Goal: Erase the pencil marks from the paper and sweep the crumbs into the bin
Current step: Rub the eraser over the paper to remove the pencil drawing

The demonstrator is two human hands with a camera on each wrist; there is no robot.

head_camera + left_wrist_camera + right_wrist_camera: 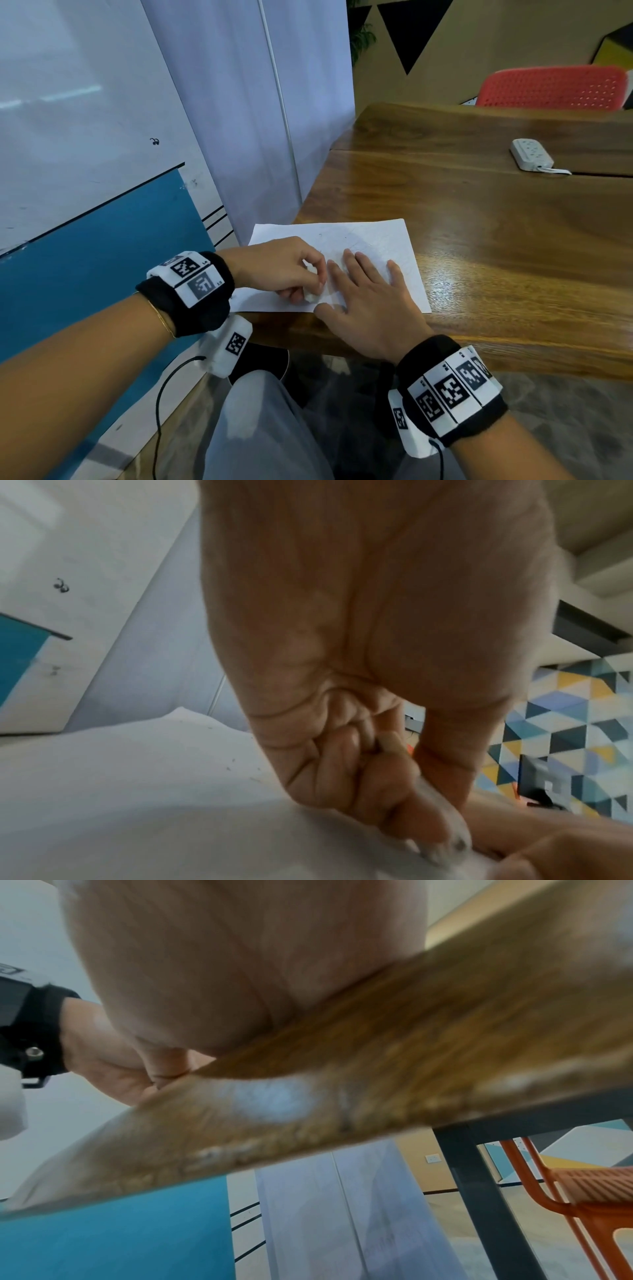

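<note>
A white sheet of paper point(373, 240) with faint pencil marks lies at the near left corner of the wooden table point(496, 240). My left hand point(287, 270) curls around a white eraser point(312, 296), whose tip touches the paper near its front edge. In the left wrist view the eraser point(441, 823) pokes out below the curled fingers onto the paper point(137, 791), where tiny dark crumbs lie. My right hand point(370, 294) lies flat on the paper with fingers spread, just right of the eraser. No bin is in view.
A white power strip point(531, 154) sits at the far right of the table. A red chair point(551, 87) stands behind the table. A white and blue wall point(102, 137) runs close along the left. My legs are below the table's front edge point(377, 1096).
</note>
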